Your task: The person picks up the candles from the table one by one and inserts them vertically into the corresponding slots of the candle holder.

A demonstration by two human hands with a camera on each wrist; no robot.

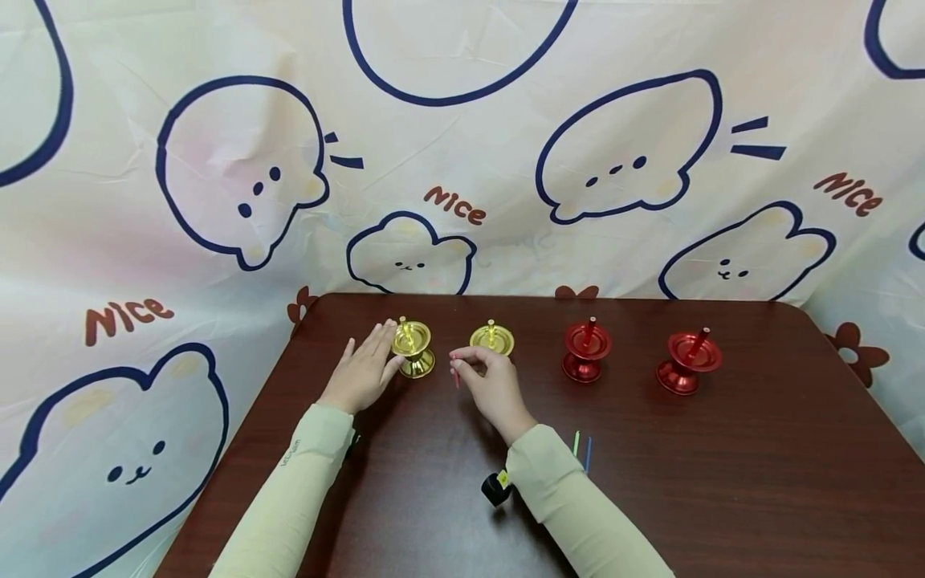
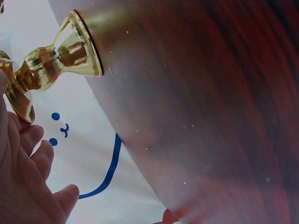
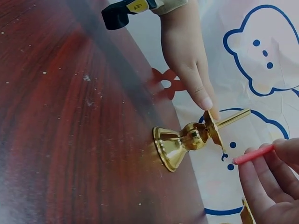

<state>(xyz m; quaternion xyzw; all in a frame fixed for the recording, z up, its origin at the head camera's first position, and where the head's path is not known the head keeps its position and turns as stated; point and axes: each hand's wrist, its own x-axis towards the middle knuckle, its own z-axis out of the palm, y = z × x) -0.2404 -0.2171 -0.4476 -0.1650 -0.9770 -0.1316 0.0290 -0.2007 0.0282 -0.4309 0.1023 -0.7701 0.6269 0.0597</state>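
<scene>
On the left, a gold candle holder stands upright with a bare spike rising from its dish. My left hand is beside that dish with fairly straight fingers, its fingertips right at the rim. My right hand pinches a thin red candle between thumb and fingers, a little to the right of this holder. Behind the right hand is a second gold candle holder, its base hidden by the hand.
Two red candle holders, one nearer the middle and one farther right, stand on the dark wooden table. A green stick and a blue stick lie by the right sleeve. A printed cloth hangs behind the table.
</scene>
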